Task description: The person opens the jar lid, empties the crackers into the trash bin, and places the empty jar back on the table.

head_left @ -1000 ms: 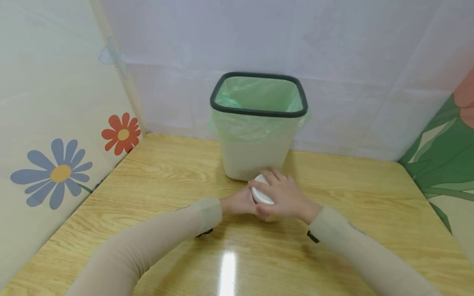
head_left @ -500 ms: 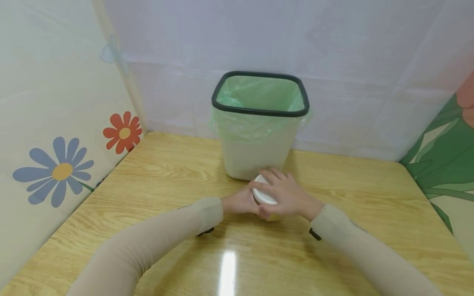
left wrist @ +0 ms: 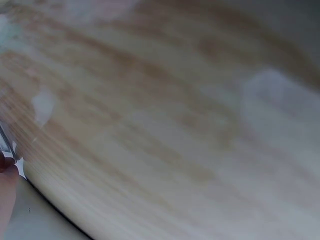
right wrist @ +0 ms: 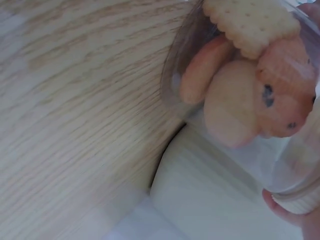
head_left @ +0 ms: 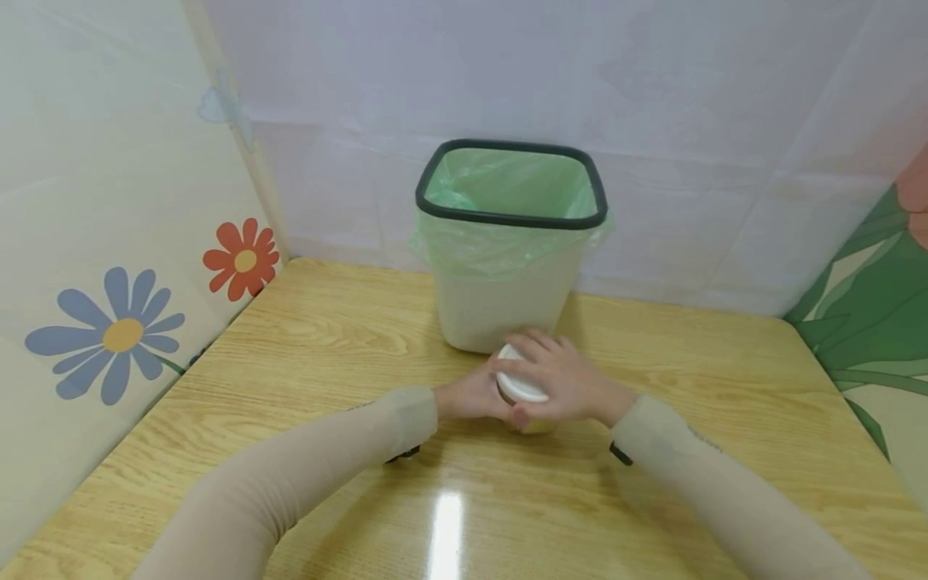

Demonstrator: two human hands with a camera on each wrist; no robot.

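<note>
In front of the bin, both hands hold a clear jar (right wrist: 172,95) with a white screw lid (head_left: 520,387). My left hand (head_left: 473,395) grips the jar's body from the left. My right hand (head_left: 569,388) lies over the lid with its fingers curled about the rim. Through the jar wall in the right wrist view show a scalloped biscuit (right wrist: 250,25) and several round cookies (right wrist: 232,107), some with dark bits. The right fingers (right wrist: 290,215) appear beside the lid there. The left wrist view shows mostly blurred tabletop, with part of the left hand (left wrist: 6,197) at its edge.
A pale waste bin (head_left: 500,306) with a black rim and green liner stands upright just behind the jar. The wooden table (head_left: 348,322) meets a pale back sheet (head_left: 725,201) and flower-printed side panels (head_left: 123,338).
The right hand has turned and shifted slightly to the right over the lid. The left hand stays on the jar, nearly still. The head view has moved a little.
</note>
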